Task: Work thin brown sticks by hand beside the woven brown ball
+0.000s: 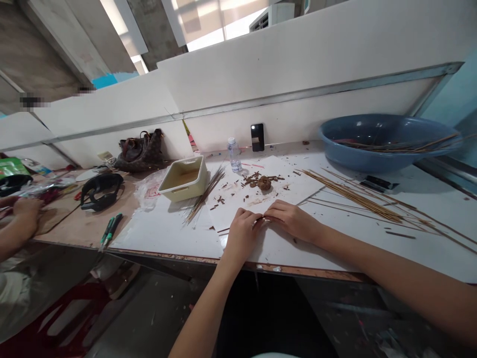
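My left hand (243,232) and my right hand (290,219) meet near the table's front edge, fingertips almost touching. Both are closed in a pinch on a thin dark stick (223,230), whose end pokes out left of my left hand; the rest is hidden by fingers. Just beyond them a lump of brown paste (265,183) sits among short brown pieces (251,180) on a white board (238,196). Thin brown sticks (206,195) lie in a bundle to the left. On the right is a spread of longer tan sticks (352,195).
A cream tub (182,193) of brownish liquid, a clear bottle (234,156) and a phone (257,137) stand behind. A blue basin (372,160) holds long sticks at right. Leftward are a handbag (139,153), black headset (101,191), green-handled pliers (111,229) and another person's hand (28,209).
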Tool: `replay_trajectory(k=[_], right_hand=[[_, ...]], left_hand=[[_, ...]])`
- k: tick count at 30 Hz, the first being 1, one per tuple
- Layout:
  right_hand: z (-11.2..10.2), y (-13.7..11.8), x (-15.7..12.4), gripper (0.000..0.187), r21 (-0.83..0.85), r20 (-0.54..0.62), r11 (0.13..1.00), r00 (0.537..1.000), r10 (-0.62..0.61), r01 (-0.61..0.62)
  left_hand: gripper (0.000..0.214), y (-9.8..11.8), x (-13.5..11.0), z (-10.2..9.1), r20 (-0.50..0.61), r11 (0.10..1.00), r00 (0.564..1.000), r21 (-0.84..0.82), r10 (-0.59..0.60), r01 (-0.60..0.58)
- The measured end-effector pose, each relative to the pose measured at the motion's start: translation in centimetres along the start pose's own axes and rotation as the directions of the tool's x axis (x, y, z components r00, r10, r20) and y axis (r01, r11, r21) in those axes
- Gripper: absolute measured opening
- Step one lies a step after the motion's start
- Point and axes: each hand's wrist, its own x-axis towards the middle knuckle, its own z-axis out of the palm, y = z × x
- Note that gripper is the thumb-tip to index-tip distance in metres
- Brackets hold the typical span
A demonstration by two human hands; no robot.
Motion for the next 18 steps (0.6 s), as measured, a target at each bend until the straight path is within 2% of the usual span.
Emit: replay_trajectory(k=[6,18], right_hand=[[0.21,0.16,0.14,0.018,-0.030,-0.015,0.999,1.000,0.025,-0.026],[0.21,-0.13,0.03,0.021,0.014,-0.015,1.000,1.000,0.001,-0.001]], left_hand=[[0.011,-0.45,-0.11,0.01,-0.036,1.000,0.999,0.010,-0.015,0.016],[0.009,0.17,-0.04,0.13,-0.031,1.000,0.999,-0.009,-0.009,0.008]])
